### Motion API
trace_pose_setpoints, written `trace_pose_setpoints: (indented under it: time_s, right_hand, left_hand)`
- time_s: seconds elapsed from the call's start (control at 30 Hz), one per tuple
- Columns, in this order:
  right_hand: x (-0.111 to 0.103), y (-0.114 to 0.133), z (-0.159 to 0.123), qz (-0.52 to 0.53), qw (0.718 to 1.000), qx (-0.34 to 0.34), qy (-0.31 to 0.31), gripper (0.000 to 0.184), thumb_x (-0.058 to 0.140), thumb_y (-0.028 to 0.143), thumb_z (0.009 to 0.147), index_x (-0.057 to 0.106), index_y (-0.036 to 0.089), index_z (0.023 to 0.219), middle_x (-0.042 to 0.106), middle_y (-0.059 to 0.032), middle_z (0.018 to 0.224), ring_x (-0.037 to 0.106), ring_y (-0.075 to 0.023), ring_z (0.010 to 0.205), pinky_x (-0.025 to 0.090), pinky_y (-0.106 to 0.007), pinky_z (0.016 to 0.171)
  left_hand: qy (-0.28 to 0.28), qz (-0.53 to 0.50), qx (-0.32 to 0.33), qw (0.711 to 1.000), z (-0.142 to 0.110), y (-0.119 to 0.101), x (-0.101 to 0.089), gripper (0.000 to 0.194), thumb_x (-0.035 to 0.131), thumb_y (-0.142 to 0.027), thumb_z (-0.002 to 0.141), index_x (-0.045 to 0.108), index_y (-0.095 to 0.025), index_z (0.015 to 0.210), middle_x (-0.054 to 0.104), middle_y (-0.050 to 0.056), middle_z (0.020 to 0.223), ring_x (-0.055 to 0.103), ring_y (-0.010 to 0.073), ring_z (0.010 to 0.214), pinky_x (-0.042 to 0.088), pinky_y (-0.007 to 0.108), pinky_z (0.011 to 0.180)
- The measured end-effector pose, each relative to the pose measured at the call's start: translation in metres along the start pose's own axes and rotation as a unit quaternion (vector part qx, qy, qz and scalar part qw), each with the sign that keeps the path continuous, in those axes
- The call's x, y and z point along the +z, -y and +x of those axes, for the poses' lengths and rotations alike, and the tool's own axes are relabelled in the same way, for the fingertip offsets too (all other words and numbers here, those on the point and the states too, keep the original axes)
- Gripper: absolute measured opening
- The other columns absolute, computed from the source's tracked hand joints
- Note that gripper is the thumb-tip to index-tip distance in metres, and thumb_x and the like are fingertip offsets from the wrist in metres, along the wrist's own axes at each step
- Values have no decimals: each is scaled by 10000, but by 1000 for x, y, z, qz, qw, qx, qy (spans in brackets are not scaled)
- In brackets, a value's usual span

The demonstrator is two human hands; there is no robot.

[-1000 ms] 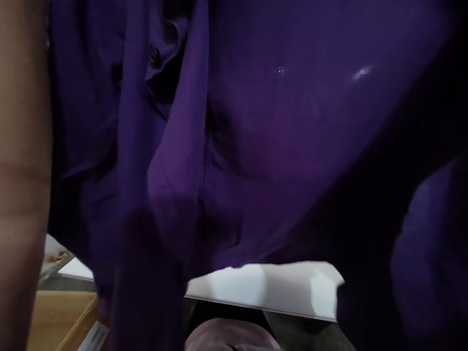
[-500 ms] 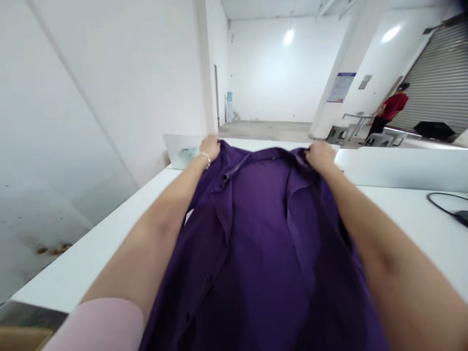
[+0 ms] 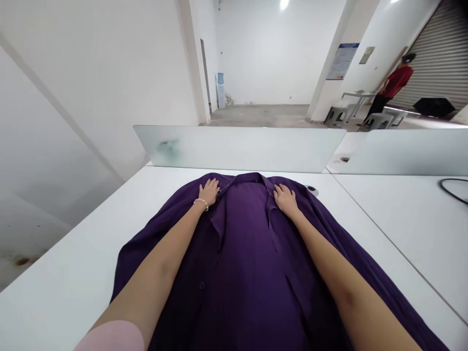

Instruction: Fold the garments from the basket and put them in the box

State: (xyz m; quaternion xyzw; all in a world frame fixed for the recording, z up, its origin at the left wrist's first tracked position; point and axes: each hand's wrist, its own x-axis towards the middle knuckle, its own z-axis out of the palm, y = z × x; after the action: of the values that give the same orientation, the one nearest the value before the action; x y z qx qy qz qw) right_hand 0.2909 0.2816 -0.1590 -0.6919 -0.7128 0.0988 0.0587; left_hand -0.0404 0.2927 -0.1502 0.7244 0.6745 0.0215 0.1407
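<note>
A purple button-up shirt (image 3: 248,253) lies spread on the white table (image 3: 73,273), its front undone and its collar at the far end. Its sleeves slope outward to both sides. My left hand (image 3: 209,191) rests with fingers stretched out on the shirt's left shoulder, beside the collar; a beaded bracelet circles that wrist. On the opposite shoulder lies my right hand (image 3: 286,199), palm down with its fingers apart. The shirt's lower part runs out of view at the bottom, between my forearms.
A frosted divider (image 3: 237,148) stands along the table's far edge, with a second panel (image 3: 413,152) to the right. A cable grommet (image 3: 311,189) sits near the right shoulder. A black cable (image 3: 451,190) lies far right. Beyond are stools (image 3: 380,120) and a person in red (image 3: 397,83).
The shirt, held up by its shoulders before, now lies on the table. Both hands have come down with it and opened flat on the shoulders. My view has tilted downward.
</note>
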Motion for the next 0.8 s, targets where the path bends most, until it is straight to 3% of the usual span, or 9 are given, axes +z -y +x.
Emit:
trace_pose_setpoints:
  time_s: [0.3,0.4,0.5,0.63,0.73,0.8]
  right_hand:
    - [15,11,43,30,998,55,-20,437,411,329,1059,500,162,1453,417,-153,1546,355,-298,1458,254,-594,1196]
    - [8,7,45,47,998,49,-10,464,490,367,1040,495,151,1451,441,-149,1522,399,-294,1429,284,-578,1191]
    - [-13,-1,39,66,997,38,10,490,506,349,1029,487,114,1459,513,-184,1440,494,-285,1349,383,-518,1142]
    - [-45,-6,6,85,995,-20,49,468,530,313,996,563,85,1404,587,-198,1335,607,-264,1203,461,-403,1080]
    - [-56,0,-45,92,987,-98,85,442,545,347,988,606,155,1381,611,-144,1330,631,-238,1176,491,-357,1059]
    - [-54,9,-84,89,979,-147,109,471,516,376,1005,564,191,1435,590,-120,1382,603,-221,1239,479,-344,1086]
  left_hand:
    - [-37,-45,-35,998,39,-6,7,476,315,-234,1018,459,-234,1472,339,129,1637,244,334,1543,199,705,1200]
    - [-40,-71,-35,996,41,1,1,448,385,-215,994,484,-218,1431,410,152,1590,333,318,1507,247,682,1196]
    - [-44,-92,-40,994,35,7,-10,446,396,-196,980,475,-146,1416,495,210,1498,474,299,1414,367,581,1174]
    - [-61,-111,-15,992,3,-4,-21,465,372,-269,1010,433,-89,1435,459,234,1509,429,287,1443,376,513,1184]
    - [-51,-113,82,989,-35,-25,-20,502,363,-366,1033,400,-152,1485,366,175,1603,337,288,1500,310,590,1207]
    - [-11,-85,167,982,-58,-38,-14,526,340,-420,1042,382,-198,1517,323,140,1639,276,317,1527,253,674,1198]
